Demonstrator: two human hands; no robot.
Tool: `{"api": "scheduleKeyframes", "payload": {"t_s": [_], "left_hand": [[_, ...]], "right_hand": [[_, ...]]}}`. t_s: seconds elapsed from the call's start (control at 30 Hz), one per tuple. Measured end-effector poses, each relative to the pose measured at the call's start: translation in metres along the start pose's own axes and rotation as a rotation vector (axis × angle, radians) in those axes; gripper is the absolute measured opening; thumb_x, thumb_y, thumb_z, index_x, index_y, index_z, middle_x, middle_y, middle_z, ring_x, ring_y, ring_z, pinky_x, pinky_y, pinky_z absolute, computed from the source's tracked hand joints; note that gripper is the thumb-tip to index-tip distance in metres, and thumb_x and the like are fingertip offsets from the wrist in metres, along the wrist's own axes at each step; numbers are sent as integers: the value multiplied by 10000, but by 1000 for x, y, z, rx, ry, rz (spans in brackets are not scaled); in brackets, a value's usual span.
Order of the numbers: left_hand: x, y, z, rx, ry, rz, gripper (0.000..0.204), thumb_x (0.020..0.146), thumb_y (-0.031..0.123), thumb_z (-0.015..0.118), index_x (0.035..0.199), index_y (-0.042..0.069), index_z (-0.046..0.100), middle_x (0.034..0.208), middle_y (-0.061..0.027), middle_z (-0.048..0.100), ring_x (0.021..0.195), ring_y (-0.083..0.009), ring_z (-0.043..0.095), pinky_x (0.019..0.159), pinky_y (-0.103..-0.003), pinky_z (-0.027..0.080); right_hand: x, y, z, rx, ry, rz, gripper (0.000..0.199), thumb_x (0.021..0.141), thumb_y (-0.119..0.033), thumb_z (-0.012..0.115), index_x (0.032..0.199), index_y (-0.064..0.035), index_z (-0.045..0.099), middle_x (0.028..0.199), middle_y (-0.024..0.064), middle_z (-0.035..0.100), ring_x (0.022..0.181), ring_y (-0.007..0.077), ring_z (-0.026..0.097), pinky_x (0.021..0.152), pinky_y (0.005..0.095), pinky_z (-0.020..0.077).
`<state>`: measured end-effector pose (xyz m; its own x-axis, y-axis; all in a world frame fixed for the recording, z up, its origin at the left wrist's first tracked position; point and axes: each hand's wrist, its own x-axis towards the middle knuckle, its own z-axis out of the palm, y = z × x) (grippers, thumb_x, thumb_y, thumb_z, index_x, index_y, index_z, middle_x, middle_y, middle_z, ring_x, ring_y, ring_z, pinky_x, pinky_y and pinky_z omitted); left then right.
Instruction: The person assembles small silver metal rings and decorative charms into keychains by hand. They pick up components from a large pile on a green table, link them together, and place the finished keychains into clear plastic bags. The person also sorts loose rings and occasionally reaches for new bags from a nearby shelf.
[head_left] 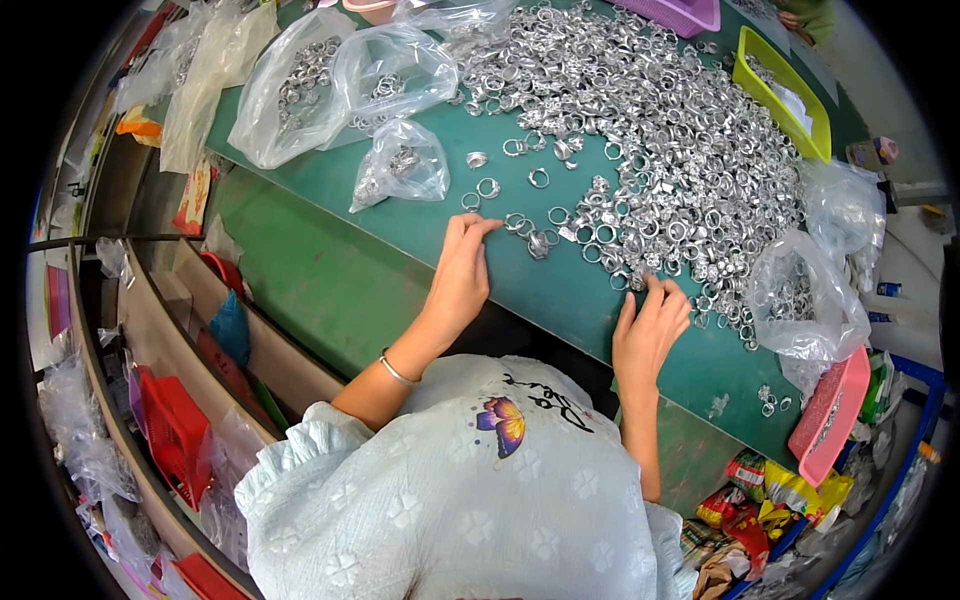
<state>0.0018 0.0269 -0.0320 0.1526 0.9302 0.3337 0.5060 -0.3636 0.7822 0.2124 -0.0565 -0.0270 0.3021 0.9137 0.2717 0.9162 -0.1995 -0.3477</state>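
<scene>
Left fingers curled beside shiny round rings, right fingers at a jumbled metallic heap; grips unclear. Beneath them lay smooth green surface; leftward, green floor.

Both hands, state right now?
Left hand: fingers bent, tips beside loose rings; can't tell if it's gripping one.
Right hand: fingers curled at the near edge of the ring pile; can't tell if it's holding anything.

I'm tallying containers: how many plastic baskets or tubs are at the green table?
4: purple basket beyond the rings; yellow-green basket right of them; pink basket, near right corner; pale pink tub, picture's top edge, cut off. More may be hidden.
</scene>
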Motion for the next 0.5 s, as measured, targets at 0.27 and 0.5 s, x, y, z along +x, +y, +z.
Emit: {"api": "scheduleKeyframes", "payload": {"t_s": [0.27, 0.5], "left_hand": [[-4, -23, -3, 29, 2, 45, 344, 736, -157, 476, 1036, -6, 549, 1033, -165, 523, 948, -323, 546, 809, -346, 444], [-2, -24, -4, -7, 91, -31, 347, 703, -156, 531, 1005, 4, 591, 980, -116, 566, 924, -278, 561, 756, -335, 465]], "right_hand": [[-2, -26, 8, 260, 33, -133, 431, 753, -78, 637, 1149, 3, 488, 1145, 193, 452, 1043, 341, 431, 902, 420, 326], [40, -92, 55, 248, -111, -426, 512, 721, -233, 696, 1128, 2, 492, 1107, 162, 471, 990, 317, 465, 801, 384, 400]]}}
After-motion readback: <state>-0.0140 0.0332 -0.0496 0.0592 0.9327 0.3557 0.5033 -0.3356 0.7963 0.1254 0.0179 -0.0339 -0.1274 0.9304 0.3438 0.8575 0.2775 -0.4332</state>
